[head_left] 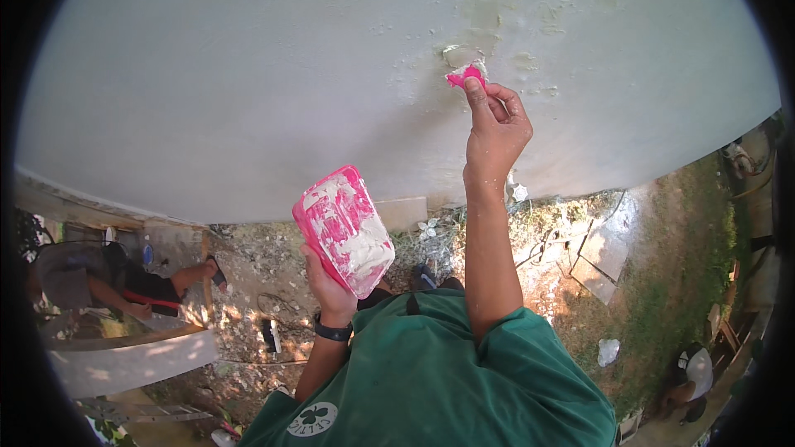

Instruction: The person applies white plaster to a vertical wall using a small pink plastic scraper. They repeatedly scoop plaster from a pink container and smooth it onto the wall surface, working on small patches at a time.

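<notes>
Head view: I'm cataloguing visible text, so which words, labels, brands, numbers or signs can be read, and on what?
Green shirt: lettering beneath a dark clover on a round white badge; I won't transcribe it.
Pink container and pink scraper: no lettering visible.
Wall: none visible.

The person's right arm (493, 248) reaches upward, the right grip (497, 128) pinched, thumb (475, 93) against curled fingers (507, 102); the left forearm (319, 368) is lower, the left grip (330, 294) cupped, palm partly hidden.

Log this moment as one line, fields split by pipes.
left hand: holds pink tray smeared with white paste | right hand: pinches paste-edged pink scraper | scraper: at pale wall, contact unclear
</notes>
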`<state>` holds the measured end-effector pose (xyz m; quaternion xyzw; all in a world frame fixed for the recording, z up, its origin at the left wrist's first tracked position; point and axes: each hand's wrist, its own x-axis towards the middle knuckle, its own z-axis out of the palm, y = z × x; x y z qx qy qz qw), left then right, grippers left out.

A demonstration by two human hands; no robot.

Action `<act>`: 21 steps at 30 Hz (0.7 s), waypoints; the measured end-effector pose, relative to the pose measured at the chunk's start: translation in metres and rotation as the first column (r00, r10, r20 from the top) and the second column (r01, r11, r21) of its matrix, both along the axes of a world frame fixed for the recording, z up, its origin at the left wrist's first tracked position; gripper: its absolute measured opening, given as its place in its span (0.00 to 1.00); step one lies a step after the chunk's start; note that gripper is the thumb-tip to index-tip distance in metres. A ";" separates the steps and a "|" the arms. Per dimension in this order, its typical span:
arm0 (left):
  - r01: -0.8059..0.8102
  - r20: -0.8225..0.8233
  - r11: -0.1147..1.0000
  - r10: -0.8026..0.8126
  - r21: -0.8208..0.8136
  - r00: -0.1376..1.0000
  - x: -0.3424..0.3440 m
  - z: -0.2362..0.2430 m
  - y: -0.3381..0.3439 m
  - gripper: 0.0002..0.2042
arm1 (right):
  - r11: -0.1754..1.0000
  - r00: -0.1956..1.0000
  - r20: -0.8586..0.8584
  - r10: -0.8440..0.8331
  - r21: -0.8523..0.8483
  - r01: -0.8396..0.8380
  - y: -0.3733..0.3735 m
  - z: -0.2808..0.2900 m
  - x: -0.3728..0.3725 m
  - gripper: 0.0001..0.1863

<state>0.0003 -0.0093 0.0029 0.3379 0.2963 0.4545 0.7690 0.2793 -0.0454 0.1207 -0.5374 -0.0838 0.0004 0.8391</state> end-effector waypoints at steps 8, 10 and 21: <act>0.089 0.003 0.995 -0.090 0.054 0.996 -0.004 0.007 0.003 0.34 | 0.979 0.990 -0.126 -0.062 0.185 0.085 0.019 -0.004 -0.002 0.11; 0.100 0.002 0.995 -0.100 0.007 0.995 -0.007 0.008 0.005 0.34 | 0.978 0.985 -0.079 -0.151 0.133 0.161 0.018 -0.004 -0.003 0.12; 0.369 -0.020 0.926 -0.368 0.083 0.929 -0.042 0.032 0.039 0.33 | 0.954 0.962 -0.110 -0.250 0.143 0.264 -0.023 -0.021 -0.042 0.13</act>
